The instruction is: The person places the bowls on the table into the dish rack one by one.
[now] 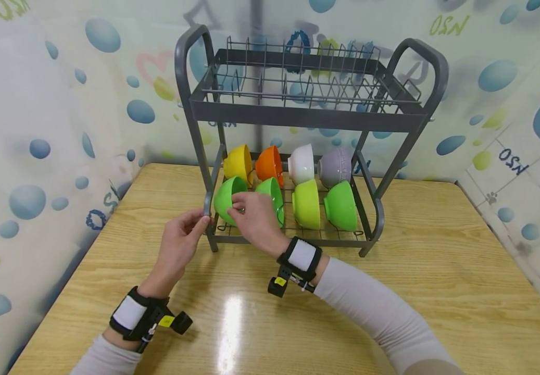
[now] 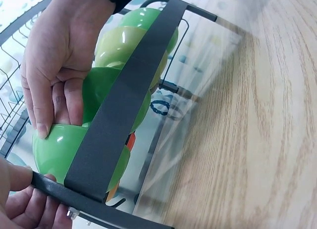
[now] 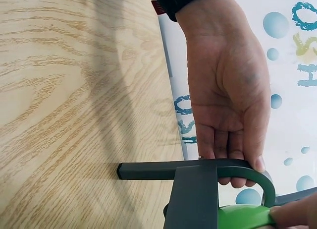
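Observation:
A grey two-tier dish rack holds several bowls tipped on their sides on its lower tier. My right hand pinches the rim of the front-left green bowl, its fingers reaching inside. In the left wrist view, the thumb of that hand lies against the outside of this bowl. My left hand grips the rack's left side frame, thumb on one side and fingers on the other. A second green bowl stands right behind the right hand, partly hidden by it.
Further along the front row are a yellow-green bowl and another green bowl. Behind them sit yellow, orange, white and purple bowls. The rack stands on a wooden table before a patterned wall.

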{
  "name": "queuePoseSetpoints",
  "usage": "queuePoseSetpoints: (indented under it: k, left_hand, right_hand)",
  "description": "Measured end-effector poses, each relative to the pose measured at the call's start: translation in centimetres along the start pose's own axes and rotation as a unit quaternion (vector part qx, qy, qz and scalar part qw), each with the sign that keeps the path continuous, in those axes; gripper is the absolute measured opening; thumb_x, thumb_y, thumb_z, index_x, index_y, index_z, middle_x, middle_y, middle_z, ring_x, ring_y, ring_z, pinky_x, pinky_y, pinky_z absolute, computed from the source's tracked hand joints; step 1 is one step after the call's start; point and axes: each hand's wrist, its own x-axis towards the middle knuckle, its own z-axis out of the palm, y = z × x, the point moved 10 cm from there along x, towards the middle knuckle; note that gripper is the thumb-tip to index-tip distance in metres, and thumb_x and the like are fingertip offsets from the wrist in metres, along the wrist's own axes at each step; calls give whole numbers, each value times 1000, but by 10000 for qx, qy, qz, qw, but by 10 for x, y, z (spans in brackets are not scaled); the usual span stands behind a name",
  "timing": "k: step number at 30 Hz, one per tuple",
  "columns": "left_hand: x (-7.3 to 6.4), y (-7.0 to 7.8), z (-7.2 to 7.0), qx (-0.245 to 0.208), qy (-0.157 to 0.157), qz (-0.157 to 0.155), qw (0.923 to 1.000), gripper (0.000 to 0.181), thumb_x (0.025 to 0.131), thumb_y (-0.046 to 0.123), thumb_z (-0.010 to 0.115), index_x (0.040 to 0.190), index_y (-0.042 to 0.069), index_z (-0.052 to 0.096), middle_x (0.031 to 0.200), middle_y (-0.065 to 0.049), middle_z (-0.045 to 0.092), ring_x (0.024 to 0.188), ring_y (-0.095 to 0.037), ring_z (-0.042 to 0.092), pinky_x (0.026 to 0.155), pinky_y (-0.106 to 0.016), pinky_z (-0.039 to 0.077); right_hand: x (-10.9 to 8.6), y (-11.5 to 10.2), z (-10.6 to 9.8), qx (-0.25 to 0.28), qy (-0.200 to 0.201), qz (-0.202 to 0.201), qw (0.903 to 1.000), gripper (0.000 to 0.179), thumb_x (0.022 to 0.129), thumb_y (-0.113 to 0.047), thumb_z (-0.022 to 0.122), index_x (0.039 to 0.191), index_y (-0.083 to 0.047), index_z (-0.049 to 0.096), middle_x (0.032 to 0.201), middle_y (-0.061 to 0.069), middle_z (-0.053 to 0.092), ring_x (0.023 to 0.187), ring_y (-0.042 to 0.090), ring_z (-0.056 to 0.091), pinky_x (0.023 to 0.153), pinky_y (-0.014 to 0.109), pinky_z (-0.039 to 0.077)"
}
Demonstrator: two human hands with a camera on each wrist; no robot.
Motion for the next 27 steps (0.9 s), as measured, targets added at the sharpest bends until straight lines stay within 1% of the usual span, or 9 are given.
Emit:
queuePoseSetpoints:
  k: [7,15,22,27]
  left_hand:
    - [0,-1,0,-28,-5,-54,10000,41,97,34,52,121,2,62,108,-15,69,90,-12,62,81,-30,54]
    - [0,-1,-1,-56,-2,-82,10000,40,97,33,53,120,2,63,108,-15,68,90,-12,62,82,-31,54]
    - [0,-2,0,-34,-6,-83,10000,41,97,34,53,121,3,62,108,-15,68,90,-11,62,81,-30,54]
    - [-1,-1,-1,-33,-5,-49,10000,41,97,34,53,121,3,63,108,-15,69,90,-11,62,81,-30,54]
  right_hand:
    - [1,0,0,42,-68,-9,10000,34,88,-18,68,119,-5,67,105,7,73,92,11,70,70,16,54]
    - [1,0,1,131,-109,-92,9998,33,88,-18,68,118,-6,67,103,7,74,85,10,70,61,12,50]
    - [-1,-1,1,38,-118,-128,9998,32,88,-18,68,117,-6,68,103,7,74,84,9,70,63,13,52]
    - [-2,-2,1,29,-196,-152,9997,32,88,-18,68,118,-6,67,103,7,74,83,8,70,63,13,52]
